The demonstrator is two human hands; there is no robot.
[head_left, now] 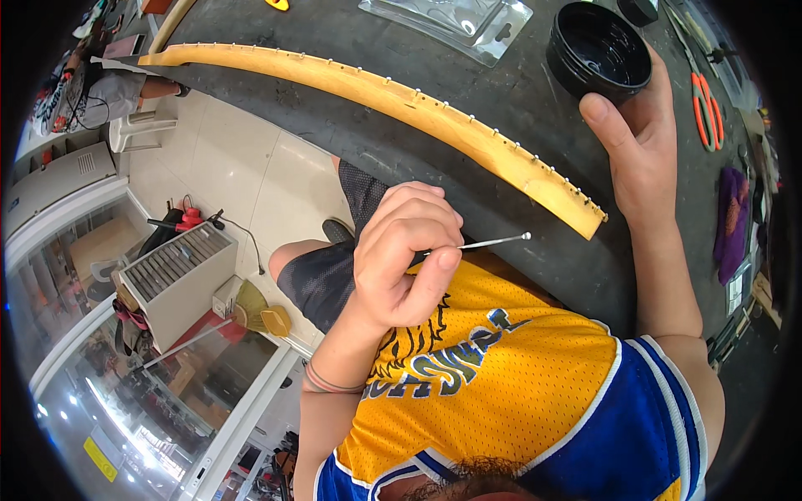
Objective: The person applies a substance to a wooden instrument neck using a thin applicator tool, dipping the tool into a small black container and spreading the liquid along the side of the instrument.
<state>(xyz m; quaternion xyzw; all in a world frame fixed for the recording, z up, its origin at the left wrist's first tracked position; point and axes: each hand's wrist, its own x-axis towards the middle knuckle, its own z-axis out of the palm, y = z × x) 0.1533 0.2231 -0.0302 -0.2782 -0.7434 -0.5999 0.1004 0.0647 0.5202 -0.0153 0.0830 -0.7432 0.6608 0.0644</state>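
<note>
Just in front of my chest, my left hand (409, 250) is closed around the dark handle of a thin metal tool (493, 243) with a small round tip, which points right. My right hand (639, 138) grips a round black open jar (598, 52) from its near right side, tilted so that its dark, shiny inside shows. Between the hands and beyond them, a long yellow wooden strip (376, 93) lies on the dark worktable (535, 92). A row of small metal pins runs along its far edge. The tool tip is apart from the strip's right end.
Clear plastic packaging (493, 29) lies at the far side, left of the jar. A black lid-like piece (639, 10) sits beyond the jar. Orange-handled scissors (706, 113) and a purple cloth (731, 225) lie on the right. Another person's leg (159, 87) shows at far left.
</note>
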